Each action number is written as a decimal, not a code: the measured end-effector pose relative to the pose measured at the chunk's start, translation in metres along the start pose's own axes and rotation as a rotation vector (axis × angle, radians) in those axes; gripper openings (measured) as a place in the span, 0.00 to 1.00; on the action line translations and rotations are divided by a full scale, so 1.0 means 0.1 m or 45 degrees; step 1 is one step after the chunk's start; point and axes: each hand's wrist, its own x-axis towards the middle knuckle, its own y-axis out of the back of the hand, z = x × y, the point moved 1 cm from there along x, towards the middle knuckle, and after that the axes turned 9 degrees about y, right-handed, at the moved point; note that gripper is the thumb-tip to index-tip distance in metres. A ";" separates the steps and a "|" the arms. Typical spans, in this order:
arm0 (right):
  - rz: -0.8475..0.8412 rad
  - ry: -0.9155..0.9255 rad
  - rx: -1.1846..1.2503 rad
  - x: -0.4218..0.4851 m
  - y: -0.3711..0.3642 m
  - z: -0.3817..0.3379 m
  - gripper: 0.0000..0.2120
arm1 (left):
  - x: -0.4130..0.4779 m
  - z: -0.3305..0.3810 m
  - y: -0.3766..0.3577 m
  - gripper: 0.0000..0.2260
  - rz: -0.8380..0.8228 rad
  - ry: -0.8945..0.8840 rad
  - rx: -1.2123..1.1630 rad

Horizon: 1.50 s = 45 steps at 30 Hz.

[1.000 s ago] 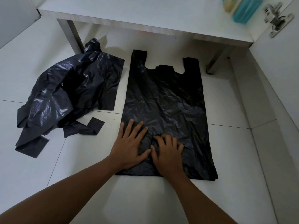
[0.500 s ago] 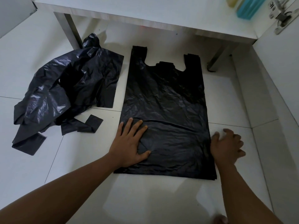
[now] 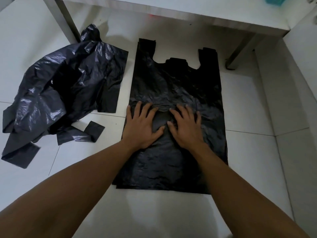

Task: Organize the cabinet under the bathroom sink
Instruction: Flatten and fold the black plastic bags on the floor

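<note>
While it lies spread out on the white tiled floor (image 3: 248, 160), the flat black plastic carrier bag with two handle loops (image 3: 178, 83) points its handles toward the cabinet and its straight bottom edge toward the person. Both hands are on its middle. The left hand (image 3: 141, 127) lies palm down near the bag's left edge with fingers straight and spread. The right hand (image 3: 186, 128) lies the same way just beside it, thumbs nearly meeting. Neither grasps anything; they only press the film against the tile, and a small wrinkle stands up between the fingertips.

I judge the bag to be thin film: almost weightless, limp, and apt to slide on the glossy tile. It probably traps air between its layers. It will not keep a crease unless pressed, and a pull from the middle would only bunch it. Better holds are the two bottom corners or the handle loops, pinched between thumb and finger, with the other palm left flat as an anchor while a fold is brought over.

Off to the left, apart from the flat bag by a strip of bare tile, sits a crumpled heap of shiny black plastic bags (image 3: 65, 93), loose flaps trailing toward the person. Beyond both runs the white base board of the cabinet (image 3: 171, 12), raised on grey metal legs (image 3: 238, 54). A teal container (image 3: 272, 0) shows at the top edge, mostly cut off.
</note>
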 end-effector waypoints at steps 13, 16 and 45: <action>-0.016 -0.451 0.060 0.62 0.53 1.46 0.42 | 0.06 0.01 0.03 0.51 -0.119 0.008 0.098; 0.260 -0.010 0.088 0.70 0.55 0.97 0.31 | 0.06 0.02 0.04 0.53 -0.115 0.002 0.074; 0.151 -0.099 0.130 0.59 0.32 0.03 0.25 | 0.06 0.01 0.07 0.56 -0.106 0.024 -0.016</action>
